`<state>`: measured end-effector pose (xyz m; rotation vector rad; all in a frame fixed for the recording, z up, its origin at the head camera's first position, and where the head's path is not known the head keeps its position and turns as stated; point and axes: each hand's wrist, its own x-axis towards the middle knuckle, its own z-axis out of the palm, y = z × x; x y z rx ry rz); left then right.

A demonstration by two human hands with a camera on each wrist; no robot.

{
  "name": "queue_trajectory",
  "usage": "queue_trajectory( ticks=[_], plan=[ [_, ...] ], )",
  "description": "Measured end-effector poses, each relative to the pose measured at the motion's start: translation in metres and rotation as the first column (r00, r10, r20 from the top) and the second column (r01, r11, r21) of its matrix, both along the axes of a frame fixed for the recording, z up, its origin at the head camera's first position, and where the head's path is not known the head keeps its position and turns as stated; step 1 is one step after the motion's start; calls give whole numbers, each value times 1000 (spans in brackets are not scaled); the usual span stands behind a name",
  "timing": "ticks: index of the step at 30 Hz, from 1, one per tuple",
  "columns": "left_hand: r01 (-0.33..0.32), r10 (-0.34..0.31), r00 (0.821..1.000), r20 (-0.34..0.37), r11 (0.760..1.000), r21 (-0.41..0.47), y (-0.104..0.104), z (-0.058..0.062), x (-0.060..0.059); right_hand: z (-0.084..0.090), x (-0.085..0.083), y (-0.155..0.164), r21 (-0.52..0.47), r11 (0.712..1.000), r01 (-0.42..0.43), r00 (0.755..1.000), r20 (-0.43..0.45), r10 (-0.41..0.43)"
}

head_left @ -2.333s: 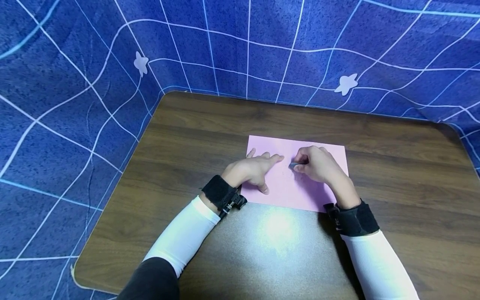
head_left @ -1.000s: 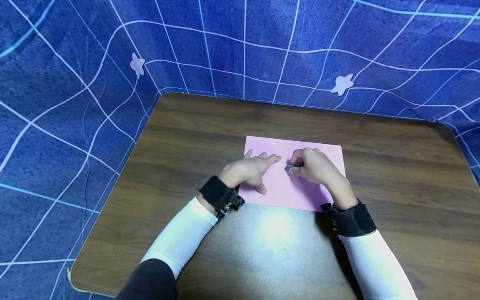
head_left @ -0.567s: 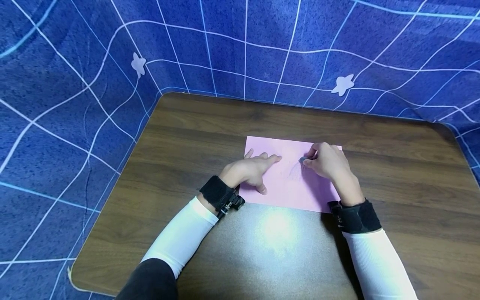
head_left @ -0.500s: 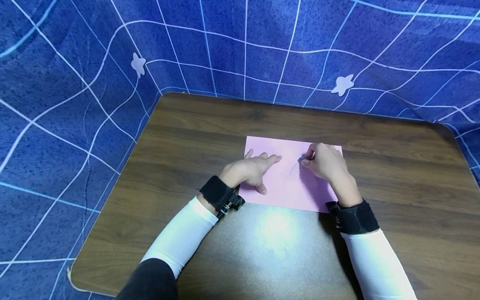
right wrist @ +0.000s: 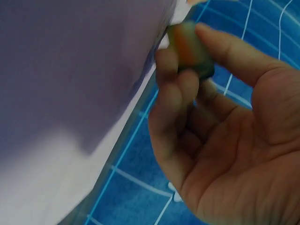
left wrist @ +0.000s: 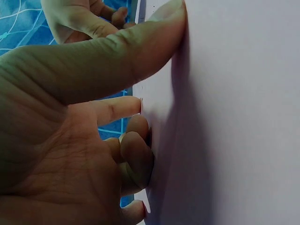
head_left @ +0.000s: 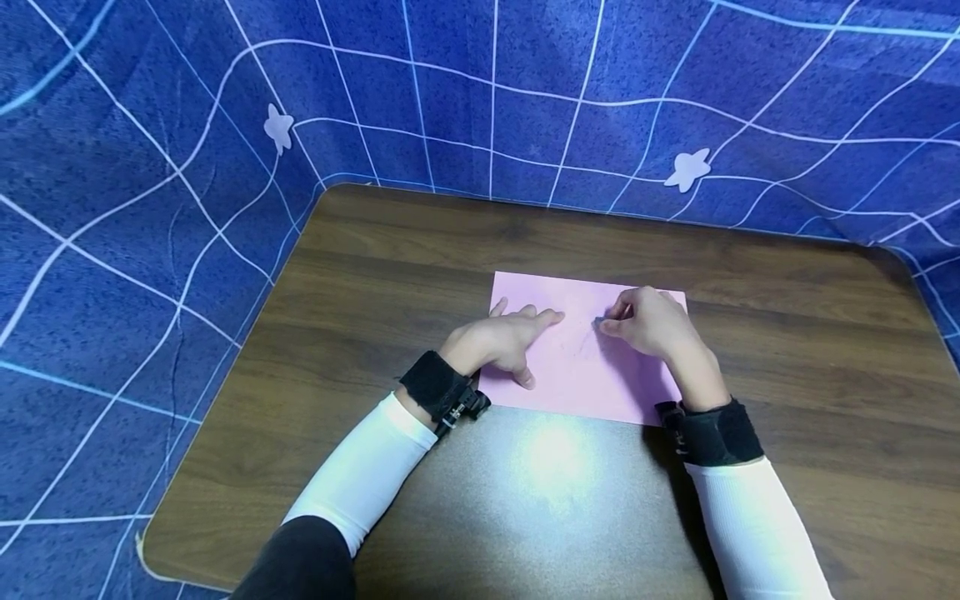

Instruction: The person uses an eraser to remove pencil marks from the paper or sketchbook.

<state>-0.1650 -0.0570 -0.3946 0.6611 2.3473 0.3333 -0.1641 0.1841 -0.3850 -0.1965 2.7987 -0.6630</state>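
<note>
A pink sheet of paper point(head_left: 577, 393) lies flat on the wooden table, with faint pencil-like marks point(head_left: 585, 340) near its middle. On its left part my left hand point(head_left: 504, 342) presses down with spread fingers; the left wrist view shows the thumb point(left wrist: 159, 33) and fingertips against the paper. Over the right part, my right hand point(head_left: 651, 323) pinches a small block-shaped eraser point(right wrist: 190, 47) between thumb and fingers, low at the sheet. It has an orange stripe and dark green edges, blurred in the right wrist view. In the head view the fingers hide most of it.
The brown wooden table point(head_left: 397, 258) extends around the sheet on all sides. Blue cloth point(head_left: 450, 100) with white lines and star shapes hangs behind and at the left of the table. A bright light reflection shows in front of the paper.
My right hand has moved the eraser from near the sheet's middle up and to the right, then in short back-and-forth strokes. The left hand stays in place.
</note>
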Motion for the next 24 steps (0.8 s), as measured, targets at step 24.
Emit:
queue_trajectory(
  ticks=[24],
  plan=[
    [13, -13, 1000, -12, 1000, 9, 0, -1, 0, 1, 2, -3, 21, 999, 25, 999, -48, -24]
  ],
)
